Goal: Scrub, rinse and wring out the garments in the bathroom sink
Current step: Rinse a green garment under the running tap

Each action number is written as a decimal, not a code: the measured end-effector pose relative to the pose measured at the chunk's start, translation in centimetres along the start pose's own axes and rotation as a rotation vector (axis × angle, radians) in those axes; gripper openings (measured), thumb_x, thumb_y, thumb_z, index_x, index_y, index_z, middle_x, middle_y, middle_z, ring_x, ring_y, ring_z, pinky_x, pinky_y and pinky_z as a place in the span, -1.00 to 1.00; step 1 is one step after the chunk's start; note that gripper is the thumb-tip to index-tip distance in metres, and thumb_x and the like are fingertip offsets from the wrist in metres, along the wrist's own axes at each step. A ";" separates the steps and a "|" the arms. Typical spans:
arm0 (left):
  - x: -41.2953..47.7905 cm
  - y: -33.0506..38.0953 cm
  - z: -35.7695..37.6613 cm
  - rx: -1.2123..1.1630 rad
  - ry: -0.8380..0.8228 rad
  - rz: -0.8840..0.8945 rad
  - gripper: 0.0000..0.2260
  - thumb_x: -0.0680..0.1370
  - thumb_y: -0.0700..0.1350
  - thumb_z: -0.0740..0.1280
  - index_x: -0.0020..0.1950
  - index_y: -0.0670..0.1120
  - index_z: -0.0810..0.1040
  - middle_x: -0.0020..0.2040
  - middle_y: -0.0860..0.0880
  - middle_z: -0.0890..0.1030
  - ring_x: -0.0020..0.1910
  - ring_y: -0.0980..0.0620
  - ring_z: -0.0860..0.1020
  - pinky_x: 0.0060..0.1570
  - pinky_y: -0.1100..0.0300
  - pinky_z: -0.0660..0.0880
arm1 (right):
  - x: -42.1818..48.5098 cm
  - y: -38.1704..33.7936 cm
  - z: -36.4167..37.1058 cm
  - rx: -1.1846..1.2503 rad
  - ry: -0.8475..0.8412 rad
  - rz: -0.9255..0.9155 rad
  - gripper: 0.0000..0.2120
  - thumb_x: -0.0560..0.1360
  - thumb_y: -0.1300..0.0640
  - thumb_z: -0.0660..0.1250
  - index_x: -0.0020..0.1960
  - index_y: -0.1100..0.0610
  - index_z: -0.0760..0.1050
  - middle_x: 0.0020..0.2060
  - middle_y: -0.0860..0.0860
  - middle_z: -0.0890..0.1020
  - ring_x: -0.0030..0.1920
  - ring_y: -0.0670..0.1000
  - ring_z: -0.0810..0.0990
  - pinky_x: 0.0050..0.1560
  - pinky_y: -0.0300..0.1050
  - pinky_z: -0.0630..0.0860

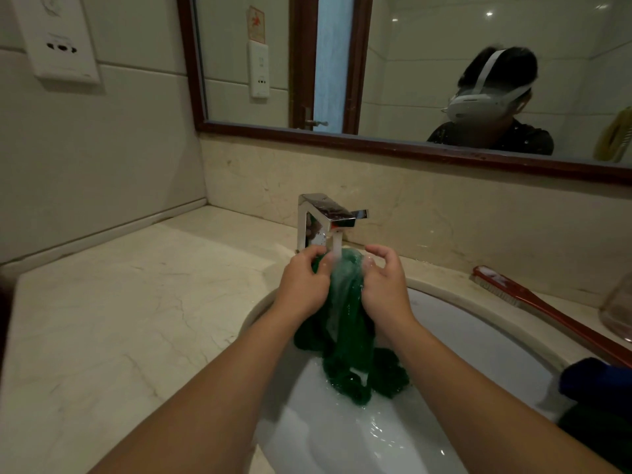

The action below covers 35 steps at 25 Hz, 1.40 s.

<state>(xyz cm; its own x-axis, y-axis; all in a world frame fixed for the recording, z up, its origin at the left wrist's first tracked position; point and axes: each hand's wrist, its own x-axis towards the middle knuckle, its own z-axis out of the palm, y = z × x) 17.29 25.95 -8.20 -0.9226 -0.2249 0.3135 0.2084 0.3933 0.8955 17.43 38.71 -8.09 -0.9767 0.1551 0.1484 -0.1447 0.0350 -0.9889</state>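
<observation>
One green garment [345, 336] hangs right under the faucet [325, 217]. It is wet and bunched up, and water runs over its top. Its bottom end lies in the white sink [478, 336]. Two hands grip it: the left hand [302, 285] and the right hand [384, 285] curl round its top. One red brush [533, 302] lies right of the faucet. One blue cloth [595, 378] is partly cut off.
</observation>
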 end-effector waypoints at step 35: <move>-0.3 -0.1 0.2 -0.070 -0.074 -0.094 -0.85 0.67 0.03 0.27 0.04 0.06 0.62 -0.04 0.06 0.66 0.00 0.06 0.62 0.07 0.00 0.59 | 0.6 0.4 -0.7 -0.293 0.012 -0.113 -0.79 0.70 -0.02 0.21 0.06 0.05 0.56 -0.10 -0.06 0.63 -0.07 -0.07 0.60 -0.13 -0.15 0.49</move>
<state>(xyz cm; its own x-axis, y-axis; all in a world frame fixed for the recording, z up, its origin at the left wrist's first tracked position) 17.52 26.18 -8.46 -0.9600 -0.1904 0.2053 0.1396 0.3100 0.9404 16.86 39.49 -8.34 -0.9548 0.1453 0.2592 -0.1989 0.3353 -0.9209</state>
